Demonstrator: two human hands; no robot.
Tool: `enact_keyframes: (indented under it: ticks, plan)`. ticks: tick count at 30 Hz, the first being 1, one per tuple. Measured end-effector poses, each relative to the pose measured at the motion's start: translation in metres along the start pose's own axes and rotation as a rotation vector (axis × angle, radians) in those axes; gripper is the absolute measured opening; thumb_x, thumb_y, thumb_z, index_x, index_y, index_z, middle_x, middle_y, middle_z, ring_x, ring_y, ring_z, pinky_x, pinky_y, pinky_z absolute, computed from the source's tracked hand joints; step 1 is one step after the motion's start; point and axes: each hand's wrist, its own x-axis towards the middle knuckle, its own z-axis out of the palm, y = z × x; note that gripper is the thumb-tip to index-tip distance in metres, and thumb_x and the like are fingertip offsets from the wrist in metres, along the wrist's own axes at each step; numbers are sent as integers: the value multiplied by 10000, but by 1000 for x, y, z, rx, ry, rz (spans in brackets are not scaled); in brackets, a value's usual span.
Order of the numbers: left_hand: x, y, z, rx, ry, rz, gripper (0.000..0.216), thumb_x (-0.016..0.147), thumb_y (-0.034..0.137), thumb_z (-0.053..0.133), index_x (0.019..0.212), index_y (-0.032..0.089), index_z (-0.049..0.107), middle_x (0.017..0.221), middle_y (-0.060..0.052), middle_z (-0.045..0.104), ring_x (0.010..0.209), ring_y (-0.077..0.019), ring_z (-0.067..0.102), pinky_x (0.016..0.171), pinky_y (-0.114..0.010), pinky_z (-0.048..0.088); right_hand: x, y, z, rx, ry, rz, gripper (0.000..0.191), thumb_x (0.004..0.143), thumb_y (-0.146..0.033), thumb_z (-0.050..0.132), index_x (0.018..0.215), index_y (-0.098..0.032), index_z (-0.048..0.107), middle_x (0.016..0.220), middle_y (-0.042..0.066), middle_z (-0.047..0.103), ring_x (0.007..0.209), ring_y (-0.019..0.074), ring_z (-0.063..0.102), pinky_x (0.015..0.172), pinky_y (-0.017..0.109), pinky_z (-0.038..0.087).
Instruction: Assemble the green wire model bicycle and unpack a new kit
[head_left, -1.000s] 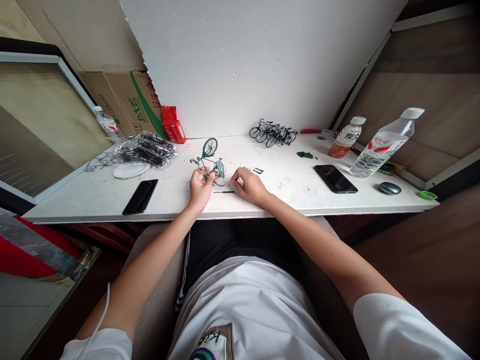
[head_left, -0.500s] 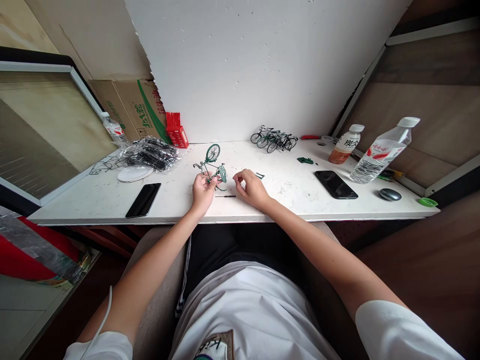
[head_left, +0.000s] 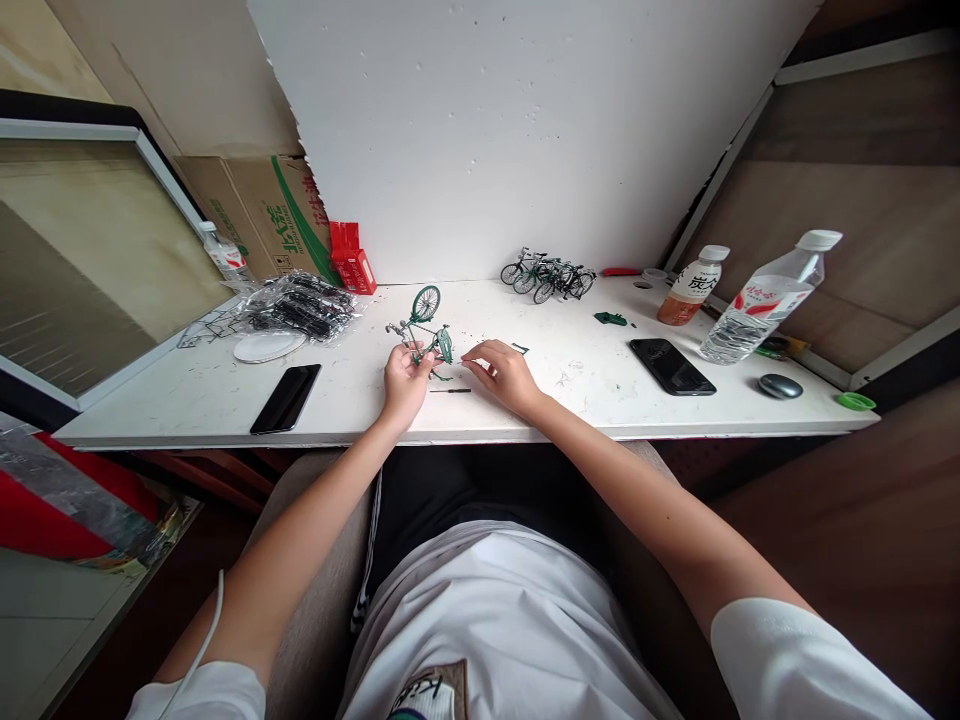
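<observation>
The small green model bicycle (head_left: pixel 445 346) was held up just over the desk (head_left: pixel 352 390), tilted, one spoked wheel (head_left: pixel 425 303) rising toward the far side. It was probably light and fairly stiff, perhaps a little slick where smooth, with spokes and thin tubes that looked easy to bend or snap. The best hold seemed to be the middle of the frame, where the parts bunched together (the wheel's rim would likely have made a poor handle).

The left grip (head_left: pixel 406 388) was closed lightly about that low middle portion, thumb on the near side; the wheel stood beyond the fingers and the green body leaned to their right. The right grip (head_left: pixel 510 378) hung just beside it, apart from the frame, thumb and forefinger nearly together; whether they pinched anything tiny could not be told.

A thin dark rod (head_left: pixel 457 390) lay in front, between the two. A little green piece (head_left: pixel 520 348) lay past the right knuckles, and farther back a cluster of finished-looking bicycles (head_left: pixel 551 277) stood near the white board (head_left: pixel 480 130).
</observation>
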Motion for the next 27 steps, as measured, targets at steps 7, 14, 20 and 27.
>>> enact_keyframes:
  ticks: [7, 14, 20, 27]
  plan:
    - [1, -1, 1, -5, 14, -2, 509, 852, 469, 886, 1135, 216, 548, 1136, -105, 758, 919, -230, 805, 904, -388, 638, -2, -4, 1, -73, -49, 79, 264, 1094, -213, 561, 1323, -231, 690, 1078, 97, 762, 1007, 261, 700, 846, 376, 557]
    - [1, -2, 2, -13, 12, 13, 507, 854, 478, 877, 1128, 210, 545, 1188, -131, 736, 982, -255, 812, 946, -420, 644, -2, -3, 2, -39, -48, 94, 210, 1041, -198, 627, 1239, -229, 687, 1018, 84, 744, 999, 263, 695, 857, 383, 560]
    - [0, -2, 2, -10, 16, -1, 484, 854, 446, 881, 1129, 213, 559, 1136, -107, 760, 942, -243, 811, 935, -423, 652, -3, -4, 0, -12, -40, 79, 154, 1014, -184, 676, 1147, -229, 738, 1016, 76, 772, 972, 254, 713, 866, 384, 571]
    - [1, -2, 2, -27, 12, 6, 477, 840, 444, 880, 1103, 211, 557, 1163, -113, 748, 1057, -259, 797, 948, -420, 653, -2, 4, 1, -41, -67, 11, 190, 1078, -269, 658, 1087, -258, 847, 1034, 103, 766, 1000, 276, 697, 879, 426, 589]
